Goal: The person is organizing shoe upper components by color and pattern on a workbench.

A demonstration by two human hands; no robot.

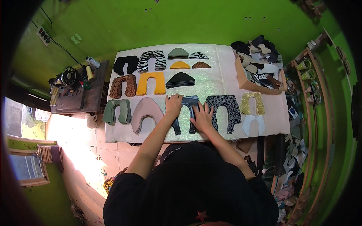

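A stack of glossy black U-shaped cut pieces [190, 100] lies on the pale table with its two legs toward me. My left hand [174, 104] rests on its upper left corner, fingers laid over the edge. On its right leg lies my right hand [203, 116], fingers spread. Left of the stack are pink U-shaped pieces [148, 108] and green ones [113, 112]. To the right sit black pieces with a pale line pattern [223, 102], then gold glitter pieces [252, 102] above white ones [253, 121].
Behind, zebra-print [152, 56], leopard-print [123, 86] and yellow [151, 83] pieces lie beside black half-round pieces [181, 80]. A cardboard box [260, 87] of scraps occupies the table's right back corner. The sewing machine [69, 78] stands left; shoes hang on a wooden rack [316, 109] at right.
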